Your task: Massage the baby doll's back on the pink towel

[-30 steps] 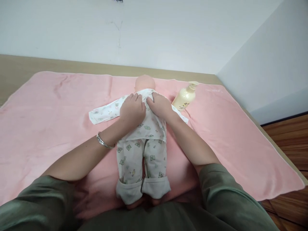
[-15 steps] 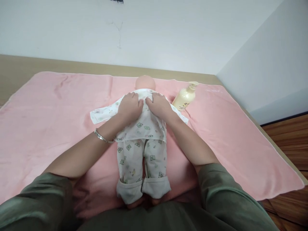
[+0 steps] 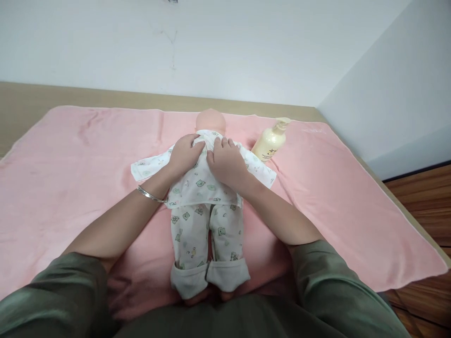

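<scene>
A bald baby doll (image 3: 210,121) lies with its back up and its head at the far end. It wears a white patterned top (image 3: 197,185) and matching trousers (image 3: 225,234) with turned-up cuffs. My left hand (image 3: 185,155) rests over the doll's left-side shoulder, thumb stretched apart on the upper back and the other fingertips partly hidden. On the right half of the back, my right hand (image 3: 228,164) lies flat with its fingers pointing toward the head. A silver bangle (image 3: 151,195) circles my left wrist.
The doll is on a pink blanket (image 3: 81,188) spread over a wooden surface (image 3: 21,101). A cream pump bottle (image 3: 270,143) leans beside the doll's right-side sleeve. A white wall (image 3: 229,51) rises behind, with another at the right.
My right hand has shifted from gripping the shoulder to lying flatter and slightly lower on the back, its fingers now showing. My left hand has moved slightly left.
</scene>
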A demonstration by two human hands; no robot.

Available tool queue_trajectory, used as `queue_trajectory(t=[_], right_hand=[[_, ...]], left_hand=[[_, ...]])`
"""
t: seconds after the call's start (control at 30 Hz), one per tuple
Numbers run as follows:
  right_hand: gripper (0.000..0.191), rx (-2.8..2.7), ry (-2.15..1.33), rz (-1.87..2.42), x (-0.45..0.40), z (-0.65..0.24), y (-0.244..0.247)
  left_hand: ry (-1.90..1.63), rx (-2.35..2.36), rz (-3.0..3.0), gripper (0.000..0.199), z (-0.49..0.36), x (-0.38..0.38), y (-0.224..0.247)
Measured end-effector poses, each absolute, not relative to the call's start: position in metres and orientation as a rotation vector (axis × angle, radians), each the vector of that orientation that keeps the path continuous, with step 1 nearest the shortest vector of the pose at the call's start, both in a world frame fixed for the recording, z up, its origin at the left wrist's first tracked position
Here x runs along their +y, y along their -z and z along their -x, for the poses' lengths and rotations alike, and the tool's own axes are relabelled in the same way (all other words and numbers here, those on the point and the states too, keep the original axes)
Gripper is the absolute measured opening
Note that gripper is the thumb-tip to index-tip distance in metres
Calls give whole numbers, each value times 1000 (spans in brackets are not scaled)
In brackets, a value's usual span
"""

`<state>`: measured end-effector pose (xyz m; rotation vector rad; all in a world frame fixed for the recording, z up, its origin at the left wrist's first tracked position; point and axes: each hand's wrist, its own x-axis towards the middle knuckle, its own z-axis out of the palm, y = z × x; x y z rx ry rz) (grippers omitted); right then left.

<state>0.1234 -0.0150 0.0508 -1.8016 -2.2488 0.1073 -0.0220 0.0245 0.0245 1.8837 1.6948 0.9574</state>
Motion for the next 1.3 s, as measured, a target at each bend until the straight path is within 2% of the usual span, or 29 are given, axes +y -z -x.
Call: queue_trajectory(t=[0.07, 0.17, 0.33, 0.47, 0.73, 1.3], right_hand=[[52, -2198, -188, 1762, -7, -127, -46], [49, -2098, -274, 1761, 7, -133, -38], [56, -2027, -284, 1774, 11, -134, -31], [60, -2039, -298, 1788, 8, -133, -32], [49, -2067, -264, 1782, 8, -133, -36], [52, -2087, -228, 1770, 9, -132, -35]], left_hand=[[-983, 1688, -1895, 55, 21, 22, -22], [-1005, 1653, -1947, 46, 19, 20, -20], [-1018, 1664, -1972, 36, 18, 22, -16], [-1009, 1666, -2000, 37, 19, 24, -14], [-965, 1699, -2031, 37, 18, 20, -20], [-992, 1692, -2021, 38, 18, 21, -18]])
